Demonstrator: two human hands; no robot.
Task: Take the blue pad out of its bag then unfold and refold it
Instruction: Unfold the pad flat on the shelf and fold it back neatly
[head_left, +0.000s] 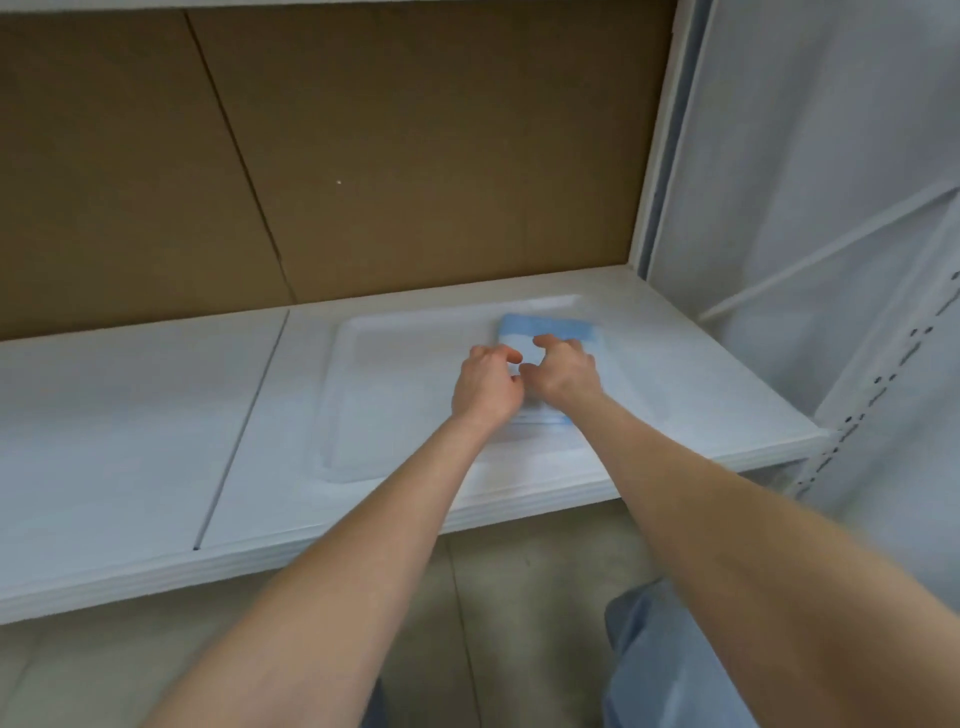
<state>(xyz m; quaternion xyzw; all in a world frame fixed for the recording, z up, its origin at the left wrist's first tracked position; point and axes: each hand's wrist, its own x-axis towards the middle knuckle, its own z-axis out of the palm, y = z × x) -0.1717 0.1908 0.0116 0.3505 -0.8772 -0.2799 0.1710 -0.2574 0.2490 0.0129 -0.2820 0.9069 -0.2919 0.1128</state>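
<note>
Head view: a folded blue absorbent pad (545, 327) lies inside its clear plastic bag (540, 422) at the far right corner of a shallow white plastic tray (343, 332). The tray sits on a white shelf (130, 415) backed by brown cardboard (363, 156). Both hands are on the packet, close together and almost touching. The left hand (485, 387) has its fingers curled and its thumb and forefinger drawn in to pinch the film at the near-left edge. The right hand (563, 371) is clawed over the top, with forefinger and thumb bent round the bag. The picture is soft, so the exact bite of each pinch is hard to read. The step looks to be opening the bag. It would go best if each hand nips only the film, not the pad beneath, and the two pull apart evenly at the mouth or seam. The packet should stay low over the tray so that the pad slides out still folded. A pinch that catches the pad's layers could tear or crumple it.
</note>
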